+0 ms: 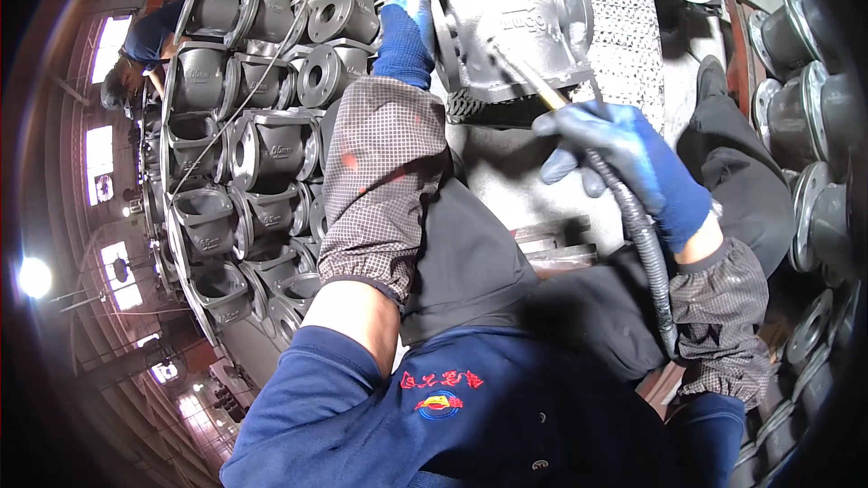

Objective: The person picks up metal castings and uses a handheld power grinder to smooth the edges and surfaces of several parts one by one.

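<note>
A grey cast valve body [520, 27] with round flanges lies on its side at the top middle. My left hand [413, 14], in a blue glove, is closed against its left flange; part of the fingers is hidden behind the rim. In my gloved right hand [610, 149], a slim rod-shaped tool [529, 75] points up and left, its tip at the side of the casting. From that hand a dark ribbed hose [637, 226] runs down past my right forearm. What exactly the tool's tip is, I cannot make out.
Under the casting is a textured metal-mesh surface [624, 27]. Stacked grey valve bodies [271, 145] fill the left, with a thin cable [240, 108] across them. More flanged castings [800, 126] stand at the right. A co-worker [149, 45] bends over at the far left.
</note>
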`<state>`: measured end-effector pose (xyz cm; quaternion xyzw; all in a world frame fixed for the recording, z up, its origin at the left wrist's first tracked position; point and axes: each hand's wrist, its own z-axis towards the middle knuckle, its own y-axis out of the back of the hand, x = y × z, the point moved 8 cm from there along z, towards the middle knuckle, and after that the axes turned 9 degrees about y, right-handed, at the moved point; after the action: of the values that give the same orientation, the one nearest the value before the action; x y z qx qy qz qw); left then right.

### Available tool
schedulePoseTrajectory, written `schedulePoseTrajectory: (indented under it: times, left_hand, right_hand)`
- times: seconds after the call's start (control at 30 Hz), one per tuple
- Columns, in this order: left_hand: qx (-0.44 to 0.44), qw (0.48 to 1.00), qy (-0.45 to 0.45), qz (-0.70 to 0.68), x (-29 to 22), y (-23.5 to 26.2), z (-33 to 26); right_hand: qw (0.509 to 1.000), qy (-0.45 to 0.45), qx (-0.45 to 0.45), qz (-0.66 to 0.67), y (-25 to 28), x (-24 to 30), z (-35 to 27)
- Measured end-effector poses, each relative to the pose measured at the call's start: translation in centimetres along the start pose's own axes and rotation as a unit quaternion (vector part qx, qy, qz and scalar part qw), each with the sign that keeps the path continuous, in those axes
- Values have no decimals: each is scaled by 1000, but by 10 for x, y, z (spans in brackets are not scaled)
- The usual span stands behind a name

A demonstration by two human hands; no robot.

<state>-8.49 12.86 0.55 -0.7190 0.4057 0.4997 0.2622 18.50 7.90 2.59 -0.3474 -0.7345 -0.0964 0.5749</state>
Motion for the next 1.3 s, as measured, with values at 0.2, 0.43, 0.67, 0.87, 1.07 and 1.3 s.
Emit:
schedulePoseTrajectory:
  times: [0.2, 0.43, 0.67, 0.87, 1.07, 1.3]
  left_hand:
    - [-11, 1000, 18, -19, 0, -3, -1]
    - [-17, 999, 17, -32, 1, -3, 8]
    - [-1, 1000, 20, -2, 2, -5, 8]
    - [-34, 999, 30, 1, 2, -4, 10]
    - [-28, 995, 95, -8, 9, -5, 9]
    - [-4, 999, 48, -4, 7, -6, 17]
  right_hand:
    - [999, -18, 22, 40, -32, -25, 17]
    - [988, 22, -81, 130, -55, -23, 36]
    - [989, -13, -100, 105, -60, -38, 35]
    - [994, 36, -88, 47, -49, -27, 38]
    - [996, -16, -26, 80, -42, -17, 34]
    - [985, -24, -44, 164, -35, -2, 10]
